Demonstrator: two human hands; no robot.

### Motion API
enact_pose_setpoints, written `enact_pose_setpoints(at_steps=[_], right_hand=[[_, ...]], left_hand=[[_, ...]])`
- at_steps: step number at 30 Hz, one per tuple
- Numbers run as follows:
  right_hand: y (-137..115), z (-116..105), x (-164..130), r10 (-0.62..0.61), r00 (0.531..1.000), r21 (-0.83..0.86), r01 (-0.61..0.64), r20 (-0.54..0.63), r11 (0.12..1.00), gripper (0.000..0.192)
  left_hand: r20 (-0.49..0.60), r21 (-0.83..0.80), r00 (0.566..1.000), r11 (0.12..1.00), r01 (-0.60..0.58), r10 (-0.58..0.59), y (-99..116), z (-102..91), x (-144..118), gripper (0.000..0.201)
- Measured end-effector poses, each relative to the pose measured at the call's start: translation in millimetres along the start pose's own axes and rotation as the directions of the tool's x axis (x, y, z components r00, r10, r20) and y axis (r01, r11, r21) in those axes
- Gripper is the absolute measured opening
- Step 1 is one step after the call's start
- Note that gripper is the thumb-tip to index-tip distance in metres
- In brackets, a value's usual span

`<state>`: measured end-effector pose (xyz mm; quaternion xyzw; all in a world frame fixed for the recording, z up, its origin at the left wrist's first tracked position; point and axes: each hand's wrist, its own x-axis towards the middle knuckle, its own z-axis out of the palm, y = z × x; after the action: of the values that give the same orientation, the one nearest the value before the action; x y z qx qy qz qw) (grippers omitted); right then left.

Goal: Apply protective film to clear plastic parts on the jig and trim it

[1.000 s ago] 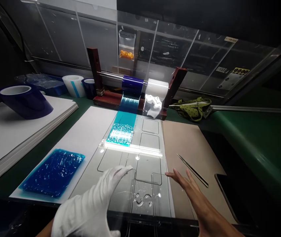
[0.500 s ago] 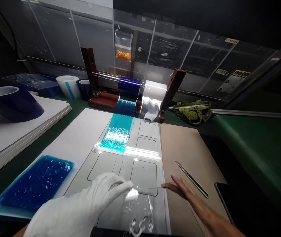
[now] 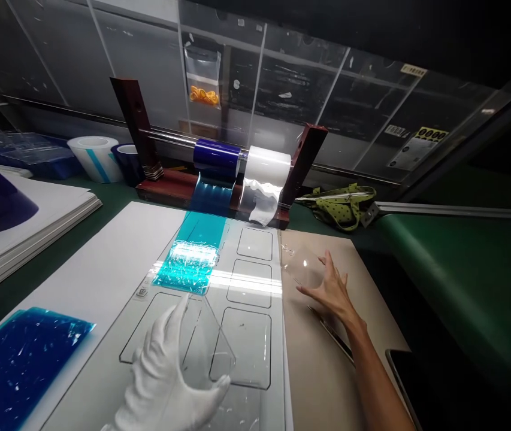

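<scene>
Since half a second ago both hands have lifted clear panes off the template sheet [image 3: 255, 281]. Left hand [image 3: 165, 377], in a white glove, grips a clear pane [image 3: 208, 341] between thumb and fingers, tilted above the outlines. Bare right hand [image 3: 331, 287] pinches a second clear pane [image 3: 300, 266] over the brown board [image 3: 354, 281]. Both panes are rigid, glossy, with rounded corners. Cyan film [image 3: 192, 254] lies wrinkled nearby.

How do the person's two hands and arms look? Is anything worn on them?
The left hand wears a plain white fabric glove that covers it fully, with no markings visible. The right hand is bare: no glove, ring or watch shows, and the forearm has no sleeve.
</scene>
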<state>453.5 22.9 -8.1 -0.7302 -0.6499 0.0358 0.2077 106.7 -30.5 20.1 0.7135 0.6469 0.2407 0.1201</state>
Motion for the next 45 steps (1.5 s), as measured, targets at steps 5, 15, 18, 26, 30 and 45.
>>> enact_pose_setpoints(at_steps=[5, 15, 18, 26, 30, 45], right_hand=[[16.5, 11.2, 10.2, -0.041, 0.997, -0.017, 0.042, 0.065, 0.999, 0.104], [-0.5, -11.2, -88.8, 0.184, 0.977, -0.031, -0.182, 0.108, 0.983, 0.030], [-24.3, -12.7, -112.4, 0.204, 0.971, 0.100, -0.217, 0.123, 0.971, 0.030], [-146.0, -53.6, -199.8, 0.066, 0.939, 0.641, -0.282, 0.338, 0.714, 0.040], [-182.1, -54.5, -229.3, 0.086, 0.912, 0.662, -0.354, 0.401, 0.661, 0.046], [-191.8, -50.0, -247.1, 0.105, 0.924, 0.600, -0.322, 0.367, 0.732, 0.058]], left_hand=[[0.033, -0.096, 0.994, 0.990, -0.101, 0.105, -9.2, -11.0, -21.6, 0.101], [0.267, -0.444, 0.943, 0.894, -0.062, 0.198, -16.2, -24.3, -43.9, 0.100], [0.306, -0.479, 0.906, 0.870, -0.120, 0.293, -14.5, -29.8, -47.8, 0.085], [0.335, -0.590, 0.774, 0.760, -0.273, 0.537, -26.6, -36.8, -53.3, 0.045], [0.345, -0.641, 0.705, 0.704, -0.305, 0.620, -34.4, -39.3, -66.0, 0.090], [0.456, -0.637, 0.601, 0.712, -0.295, 0.657, -26.0, -48.9, -71.5, 0.111]])
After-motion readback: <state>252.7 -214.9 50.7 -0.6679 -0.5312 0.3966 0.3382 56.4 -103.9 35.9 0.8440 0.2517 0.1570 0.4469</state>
